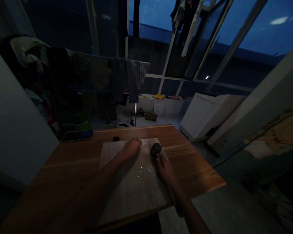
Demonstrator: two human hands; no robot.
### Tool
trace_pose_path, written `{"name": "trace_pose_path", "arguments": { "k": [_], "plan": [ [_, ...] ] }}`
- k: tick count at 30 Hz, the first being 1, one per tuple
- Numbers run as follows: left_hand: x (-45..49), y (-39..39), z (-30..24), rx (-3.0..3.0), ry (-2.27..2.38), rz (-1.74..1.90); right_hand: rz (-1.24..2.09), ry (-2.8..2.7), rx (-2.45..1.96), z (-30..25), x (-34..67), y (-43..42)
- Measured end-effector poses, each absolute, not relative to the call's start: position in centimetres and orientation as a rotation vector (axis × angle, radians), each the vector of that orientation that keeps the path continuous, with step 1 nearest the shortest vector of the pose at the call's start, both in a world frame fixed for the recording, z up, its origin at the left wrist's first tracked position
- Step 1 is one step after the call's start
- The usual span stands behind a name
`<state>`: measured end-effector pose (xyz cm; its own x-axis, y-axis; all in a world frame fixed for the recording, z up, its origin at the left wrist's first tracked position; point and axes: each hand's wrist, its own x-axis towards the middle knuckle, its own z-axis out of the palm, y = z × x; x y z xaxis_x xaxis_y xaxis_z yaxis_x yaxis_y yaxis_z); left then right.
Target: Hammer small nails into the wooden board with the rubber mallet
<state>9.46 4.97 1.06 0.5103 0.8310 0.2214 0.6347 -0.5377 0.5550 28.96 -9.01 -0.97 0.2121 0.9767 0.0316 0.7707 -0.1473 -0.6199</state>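
Note:
My right hand (166, 169) is closed round the handle of a mallet with a dark rounded head (156, 148), held at the right edge of a pale wooden board (134, 191). The handle runs back under my forearm. Toward the far side of the board is my left hand (132, 148), its fingers curled together; whatever they may hold is too small or hidden to make out. A thin nail (146, 145) seems to stand in the board between the two hands. Several loose silvery nails (144, 169) lie on the board nearer to me.
The board rests on a wooden table (192, 165). A phone (77, 136) lies at its far left corner, and a dark round spot or disc (116, 138) is behind the board. Beyond stand a clothes rack (134, 74) and a white ribbed appliance (205, 113). The room is dim.

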Motion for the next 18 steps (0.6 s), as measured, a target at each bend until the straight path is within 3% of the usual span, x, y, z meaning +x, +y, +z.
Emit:
{"name": "trace_pose_path", "arguments": {
  "k": [8, 18],
  "plan": [
    [10.2, 4.7, -2.9, 1.907, 1.225, 1.002, 0.518, -1.620, -1.993, -1.1, 29.1, -9.0],
    [10.4, 5.1, -3.2, 1.882, 1.254, 1.029, 0.527, -1.619, -1.955, -0.6, 28.9, -8.8]
  ]
}}
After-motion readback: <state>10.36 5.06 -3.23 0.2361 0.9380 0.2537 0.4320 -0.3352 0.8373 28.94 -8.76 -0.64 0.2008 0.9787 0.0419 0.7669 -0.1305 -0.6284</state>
